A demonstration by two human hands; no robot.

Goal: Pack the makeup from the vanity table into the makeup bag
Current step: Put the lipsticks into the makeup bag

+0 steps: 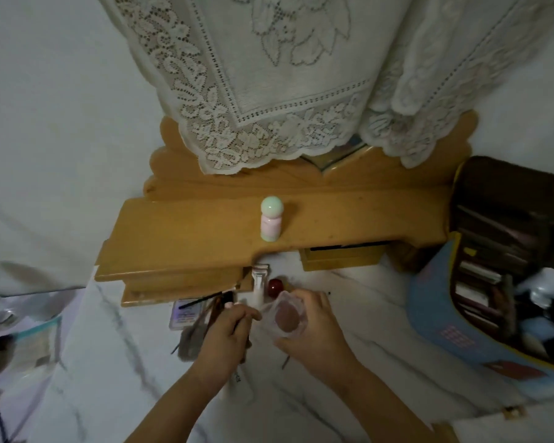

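My right hand grips a clear plastic case with a brown makeup sponge inside. My left hand holds a bundle of thin makeup brushes and pencils, with a fluffy grey brush head at its left. Just beyond my hands lie a white razor-like tool and a small red round item on the marble-patterned table. A pink and green bottle stands upright on the wooden vanity shelf. The blue makeup bag lies open at the right, with several items inside.
A lace cloth hangs over the vanity mirror behind the shelf. A small flat packet lies under the brushes. A clear zip pouch sits at the left edge. A small wooden drawer sits under the shelf.
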